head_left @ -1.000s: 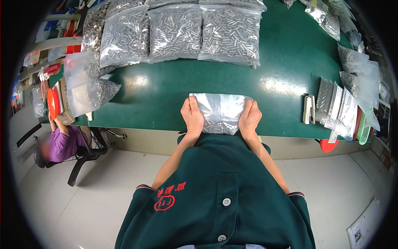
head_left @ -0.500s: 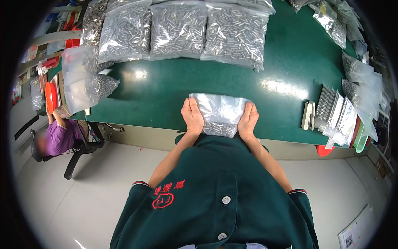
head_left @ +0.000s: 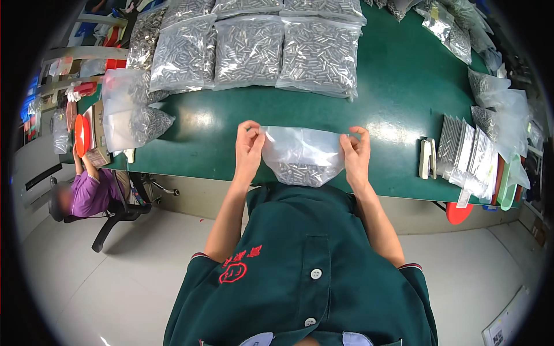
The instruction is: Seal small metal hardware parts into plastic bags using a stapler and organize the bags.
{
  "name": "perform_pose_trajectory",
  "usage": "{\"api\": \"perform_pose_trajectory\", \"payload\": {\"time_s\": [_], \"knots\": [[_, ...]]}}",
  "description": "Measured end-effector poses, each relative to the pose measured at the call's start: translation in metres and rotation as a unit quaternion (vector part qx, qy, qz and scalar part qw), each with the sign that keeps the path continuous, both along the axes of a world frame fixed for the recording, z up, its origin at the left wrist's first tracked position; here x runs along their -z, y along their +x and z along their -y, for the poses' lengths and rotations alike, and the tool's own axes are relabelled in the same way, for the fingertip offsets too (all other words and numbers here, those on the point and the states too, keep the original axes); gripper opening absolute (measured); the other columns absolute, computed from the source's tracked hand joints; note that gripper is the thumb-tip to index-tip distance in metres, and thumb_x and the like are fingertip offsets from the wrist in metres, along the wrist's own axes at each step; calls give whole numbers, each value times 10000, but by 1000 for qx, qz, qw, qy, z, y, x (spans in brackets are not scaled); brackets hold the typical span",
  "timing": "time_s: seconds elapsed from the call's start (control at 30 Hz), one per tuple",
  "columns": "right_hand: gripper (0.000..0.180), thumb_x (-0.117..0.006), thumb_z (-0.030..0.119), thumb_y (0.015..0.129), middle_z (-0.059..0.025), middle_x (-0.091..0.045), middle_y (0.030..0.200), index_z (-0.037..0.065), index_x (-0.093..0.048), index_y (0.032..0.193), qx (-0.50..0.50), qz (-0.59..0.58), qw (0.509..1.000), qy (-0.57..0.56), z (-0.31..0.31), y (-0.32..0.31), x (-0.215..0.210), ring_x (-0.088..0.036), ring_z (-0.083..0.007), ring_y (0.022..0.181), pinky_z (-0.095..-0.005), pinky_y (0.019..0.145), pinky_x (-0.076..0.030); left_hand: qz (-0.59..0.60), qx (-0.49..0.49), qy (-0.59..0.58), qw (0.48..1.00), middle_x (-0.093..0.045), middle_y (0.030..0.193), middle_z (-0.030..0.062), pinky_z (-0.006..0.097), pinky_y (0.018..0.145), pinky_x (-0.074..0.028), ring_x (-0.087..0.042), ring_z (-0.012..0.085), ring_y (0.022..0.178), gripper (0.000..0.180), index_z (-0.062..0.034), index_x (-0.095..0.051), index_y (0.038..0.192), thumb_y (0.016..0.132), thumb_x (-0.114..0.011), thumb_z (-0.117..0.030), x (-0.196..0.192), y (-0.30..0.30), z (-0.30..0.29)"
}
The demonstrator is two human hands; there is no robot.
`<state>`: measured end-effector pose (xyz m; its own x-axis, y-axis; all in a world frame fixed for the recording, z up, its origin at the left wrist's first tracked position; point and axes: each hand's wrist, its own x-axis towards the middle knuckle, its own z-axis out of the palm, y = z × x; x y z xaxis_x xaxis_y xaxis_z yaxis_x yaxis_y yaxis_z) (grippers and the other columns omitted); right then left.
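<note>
A: What is the bare left hand [head_left: 249, 151] doing?
B: Its grip is clamped on the upper left corner of a translucent plastic bag [head_left: 303, 147] in the middle of the frame.
A: And the bare right hand [head_left: 356, 154]?
B: That grip pinches the bag's upper right corner. Short silver metal cylinders [head_left: 303, 175] lie in its lower part.
A: Around it?
B: The glossy green desk [head_left: 392, 104]; large, clear, bulging plastic bags [head_left: 248, 52] of silver pieces, upper middle; a slim cream-coloured stapler [head_left: 427, 158], right.
A: Farther out?
B: A purple-sleeved person [head_left: 95, 193], lower left.
</note>
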<state>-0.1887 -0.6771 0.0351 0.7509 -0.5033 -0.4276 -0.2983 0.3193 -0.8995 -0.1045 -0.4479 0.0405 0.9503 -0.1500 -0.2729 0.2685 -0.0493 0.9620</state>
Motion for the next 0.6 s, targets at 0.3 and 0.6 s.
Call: {"api": "perform_pose_trajectory", "payload": {"time_s": [0.3, 0.6], "knots": [[118, -608, 39, 835, 49, -501, 673, 32, -585, 951, -111, 39, 993, -33, 28, 0, -7, -440, -33, 617, -193, 556, -358, -117, 214, -29, 969, -616, 853, 4, 210, 708, -425, -551, 72, 778, 117, -17, -644, 931, 823, -597, -21, -9, 30, -14], [107, -584, -40, 814, 23, -548, 730, 7, -617, 904, -230, 15, 967, 107, 52, 3, -4, -505, -64, 680, -203, 655, -422, -213, 266, -25, 940, -645, 899, 40, 234, 750, -466, -584, 96, 803, 223, -1, -648, 1000, 778, -649, 4, -2, 47, -19]]}}
